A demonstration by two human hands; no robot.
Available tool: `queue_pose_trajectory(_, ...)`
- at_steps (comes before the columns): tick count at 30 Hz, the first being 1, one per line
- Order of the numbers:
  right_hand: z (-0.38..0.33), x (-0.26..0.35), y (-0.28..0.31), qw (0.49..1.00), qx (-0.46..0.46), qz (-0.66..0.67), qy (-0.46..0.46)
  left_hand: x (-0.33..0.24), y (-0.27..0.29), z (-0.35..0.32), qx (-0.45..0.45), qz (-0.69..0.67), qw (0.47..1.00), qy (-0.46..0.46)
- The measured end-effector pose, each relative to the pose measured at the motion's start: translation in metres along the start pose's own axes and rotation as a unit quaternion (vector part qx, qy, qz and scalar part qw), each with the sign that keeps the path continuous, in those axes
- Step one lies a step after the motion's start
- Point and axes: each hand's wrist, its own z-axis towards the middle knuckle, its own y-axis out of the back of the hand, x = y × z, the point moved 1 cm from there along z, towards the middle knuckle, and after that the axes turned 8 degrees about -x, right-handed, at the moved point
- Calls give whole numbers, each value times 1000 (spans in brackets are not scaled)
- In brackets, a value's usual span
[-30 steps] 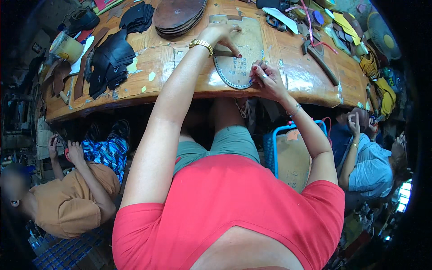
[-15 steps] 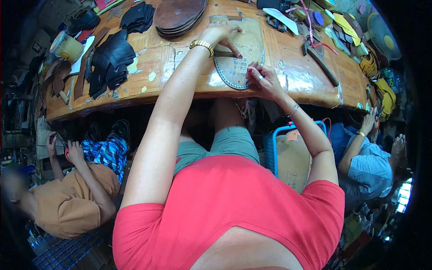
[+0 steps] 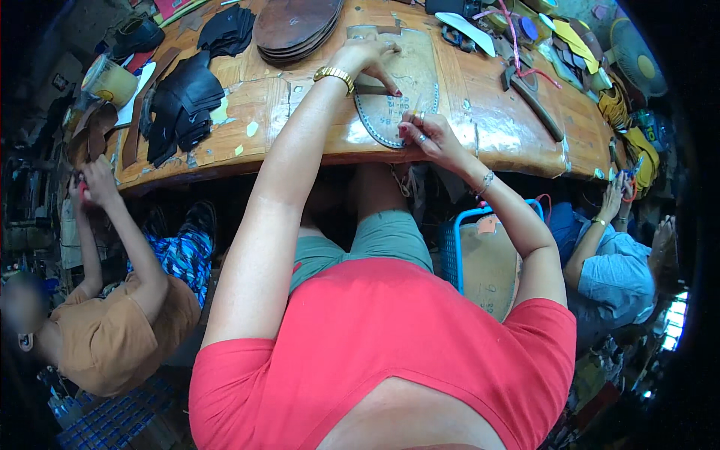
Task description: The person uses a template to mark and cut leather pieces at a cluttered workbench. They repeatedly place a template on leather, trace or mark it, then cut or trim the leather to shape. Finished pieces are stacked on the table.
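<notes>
A grey sole-shaped template (image 3: 390, 112) lies on a brown leather sheet (image 3: 416, 67) on the wooden workbench (image 3: 300, 112). My left hand (image 3: 367, 58), with a gold bracelet at the wrist, presses flat on the template's upper part. At the template's right edge, my right hand (image 3: 427, 135) pinches a thin pen-like tool with its tip on the leather.
A stack of brown soles (image 3: 296, 26) and piles of black leather pieces (image 3: 180, 105) lie to the left. Straps, tools and yellow pieces (image 3: 577, 45) crowd the right. One person (image 3: 112, 330) sits at my left, another (image 3: 615, 262) at my right. A blue crate (image 3: 480, 255) stands below.
My right hand has shifted slightly along the template's right edge. The person at my right has raised a hand toward the bench edge.
</notes>
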Motion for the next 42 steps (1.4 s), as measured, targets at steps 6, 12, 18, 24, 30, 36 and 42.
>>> queue_pose_trajectory(6, 4, 5, -2, 998, 4, 39, -43, -2, 0, 2, 5, -3, 1000, -1)
queue_pose_trajectory(12, 6, 0, -6, 986, -17, 121, -113, -5, 2, -1, -4, -4, 1000, 9)
queue_pose_trajectory(18, 9, 12, -8, 1000, 19, 6, 20, 0, 0, 1, -17, 17, 1000, 4)
queue_pose_trajectory(24, 10, 1, -13, 997, -6, 65, -41, -4, 2, 1, -10, 17, 1000, 2)
queue_pose_trajectory(30, 11, -2, -14, 991, 4, 90, -101, -4, 3, -1, -10, 14, 1000, 1)
queue_pose_trajectory(36, 15, 4, -20, 996, 5, -29, 79, -2, 2, -1, -24, 17, 1000, 2)
queue_pose_trajectory(42, 17, 7, -26, 997, -30, 60, -28, -6, 5, -1, -7, 26, 1000, 7)
